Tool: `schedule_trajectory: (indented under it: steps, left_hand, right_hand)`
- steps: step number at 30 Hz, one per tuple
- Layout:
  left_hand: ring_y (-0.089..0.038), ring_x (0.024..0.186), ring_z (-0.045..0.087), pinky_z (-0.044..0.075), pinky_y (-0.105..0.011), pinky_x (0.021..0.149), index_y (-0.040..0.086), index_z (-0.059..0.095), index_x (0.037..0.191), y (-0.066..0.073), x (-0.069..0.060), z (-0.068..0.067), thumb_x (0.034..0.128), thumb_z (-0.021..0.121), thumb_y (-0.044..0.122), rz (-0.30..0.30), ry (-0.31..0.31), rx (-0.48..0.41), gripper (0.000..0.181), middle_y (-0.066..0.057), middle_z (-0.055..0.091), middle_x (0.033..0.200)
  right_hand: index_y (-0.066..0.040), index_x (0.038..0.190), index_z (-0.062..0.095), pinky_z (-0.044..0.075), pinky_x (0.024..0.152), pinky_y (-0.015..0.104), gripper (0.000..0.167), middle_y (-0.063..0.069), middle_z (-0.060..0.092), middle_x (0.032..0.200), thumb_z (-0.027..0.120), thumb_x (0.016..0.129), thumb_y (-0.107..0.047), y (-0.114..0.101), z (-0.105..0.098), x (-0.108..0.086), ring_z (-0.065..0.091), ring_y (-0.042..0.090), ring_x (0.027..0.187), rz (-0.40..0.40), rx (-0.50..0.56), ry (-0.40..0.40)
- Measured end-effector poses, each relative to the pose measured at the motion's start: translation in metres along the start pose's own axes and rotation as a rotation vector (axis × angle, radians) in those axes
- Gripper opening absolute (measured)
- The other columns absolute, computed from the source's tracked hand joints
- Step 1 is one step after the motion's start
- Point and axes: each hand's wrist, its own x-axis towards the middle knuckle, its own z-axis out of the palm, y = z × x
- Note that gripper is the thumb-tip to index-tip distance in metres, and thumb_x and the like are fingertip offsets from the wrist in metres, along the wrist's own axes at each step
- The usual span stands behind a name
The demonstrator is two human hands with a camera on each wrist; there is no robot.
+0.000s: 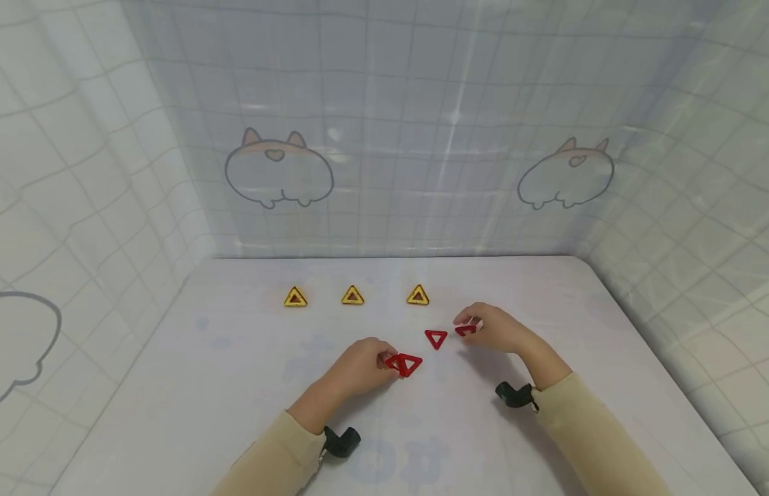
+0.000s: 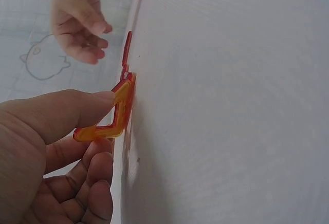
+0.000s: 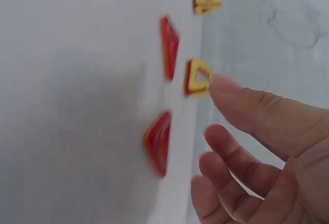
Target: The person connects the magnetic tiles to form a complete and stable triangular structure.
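Observation:
Between thumb and fingers, my left hand [image 1: 363, 367] pinches a hollow triangular tile [image 2: 110, 131], tilted, showing orange with red along its edges in the left wrist view. In the head view it overlaps or meets another red triangular tile [image 1: 411, 364] beside the fingertips. Over toward the right, my right hand [image 1: 492, 326] hovers with loosely bent fingers. Nothing sits between its thumb and fingers in the right wrist view. A red triangular tile [image 3: 159, 144] lies below that hand, partly hidden by fingers in the head view. Another red triangular tile [image 1: 436, 338] lies just left of it.
Farther back, three yellow triangular tiles [image 1: 352, 295] stand spaced in a row on the white table [image 1: 192, 386]. A grid-patterned curtain [image 1: 384, 138] rises behind the table and along both sides. Dark devices [image 1: 342, 442] are strapped at both wrists.

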Motion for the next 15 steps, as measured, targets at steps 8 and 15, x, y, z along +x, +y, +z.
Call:
schedule_trajectory:
  steps: [8, 15]
  left_hand:
    - [-0.014, 0.080, 0.055, 0.050, -0.028, 0.071, 0.012, 0.073, 0.109, 0.000, 0.000, 0.000, 0.0848, 0.082, 0.024, -0.004, 0.006, 0.001, 0.028, 0.007, 0.059, 0.084]
    - [-0.015, 0.081, 0.055, 0.050, -0.029, 0.071, 0.013, 0.073, 0.108, 0.000, -0.001, 0.000, 0.0844, 0.082, 0.025, -0.018, 0.003, -0.016, 0.028, 0.006, 0.059, 0.084]
  right_hand:
    - [-0.013, 0.120, 0.069, 0.044, 0.102, 0.052, 0.038, 0.007, 0.058, 0.121, 0.078, 0.083, -0.006, 0.025, 0.001, 0.005, 0.052, 0.034, 0.119, 0.070, 0.025, -0.052]
    - [-0.011, 0.117, 0.069, 0.044, 0.101, 0.052, 0.036, 0.006, 0.060, 0.117, 0.077, 0.083, -0.002, 0.030, 0.004, 0.010, 0.054, 0.030, 0.113, 0.045, 0.026, -0.057]
